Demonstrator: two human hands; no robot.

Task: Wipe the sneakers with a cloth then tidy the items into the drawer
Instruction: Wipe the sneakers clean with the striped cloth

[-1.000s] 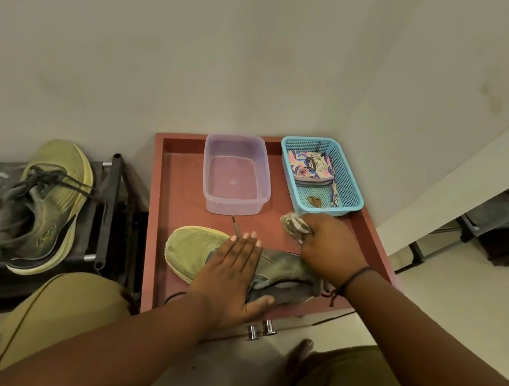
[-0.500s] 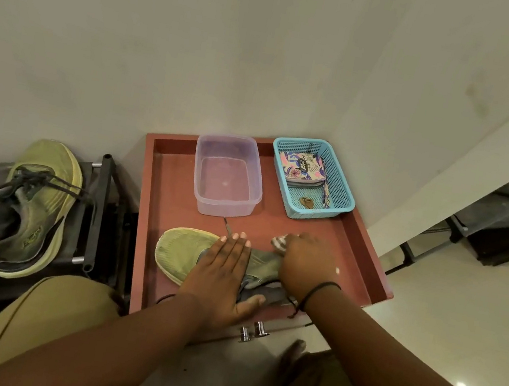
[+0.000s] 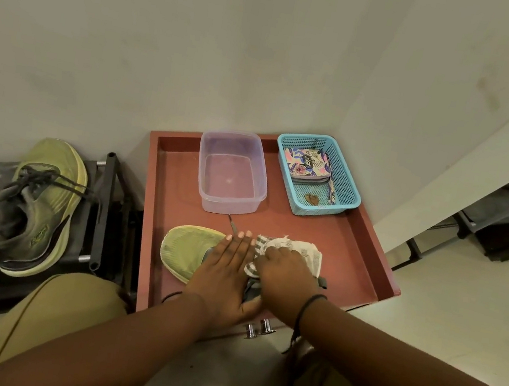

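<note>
Sneaker (image 3: 184,250) lying on its side in the open red drawer (image 3: 367,255), pinned by flat left hand (image 3: 225,275); right hand (image 3: 286,277) clutching bunched cloth (image 3: 300,251) against its heel end; advise firm, short strokes with steady left-hand pressure so it cannot slide.

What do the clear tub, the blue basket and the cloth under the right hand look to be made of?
Clear tub: translucent plastic, glossy, the red drawer showing through it. Blue basket: moulded plastic with a fine perforated mesh wall. Cloth: soft woven fabric, matt, crumpled, with grey stripes at one edge, probably cotton.
</note>
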